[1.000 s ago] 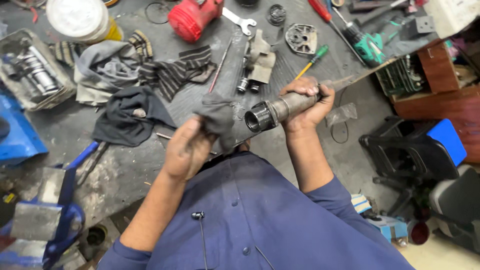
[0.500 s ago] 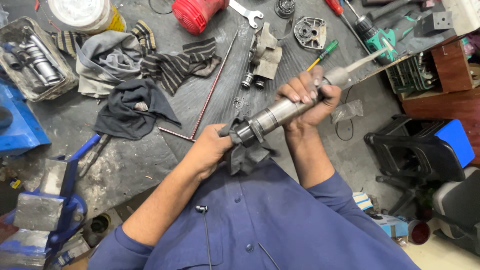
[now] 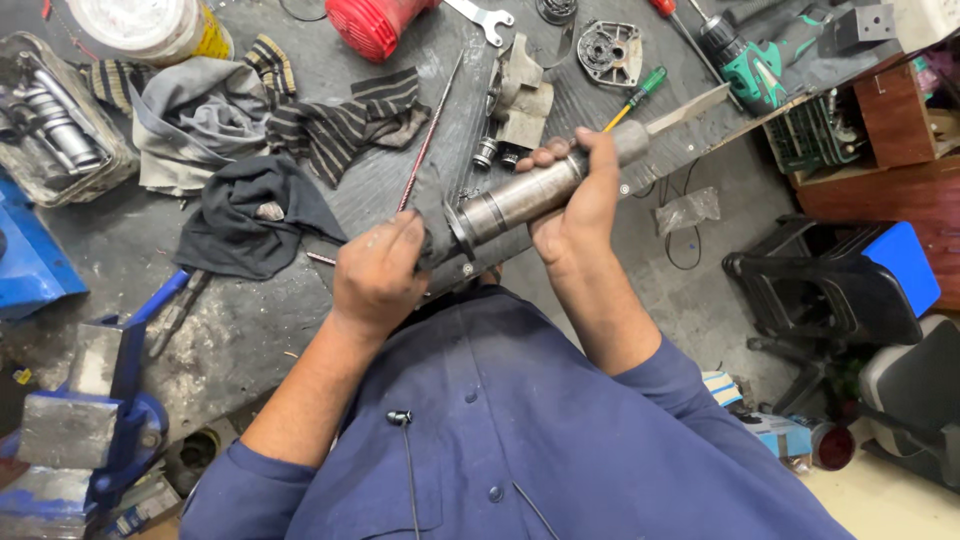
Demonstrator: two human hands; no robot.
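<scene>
My right hand grips a grey metal cylinder around its far half, holding it tilted over the bench edge in front of my chest. The cylinder's near end has a wider flange. My left hand presses a dark rag against that near end, fingers closed on the cloth. Most of the rag is hidden under the hand.
The grimy workbench carries a black cloth, striped and grey rags, a thin red rod, a metal housing, a green screwdriver, a red motor cover, a tray of parts. A blue vise sits near left; dark chairs stand right.
My left hand with the rag has shifted along the cylinder's near end, from covering it to beside the flange. The cylinder has tilted slightly and the view has moved closer.
</scene>
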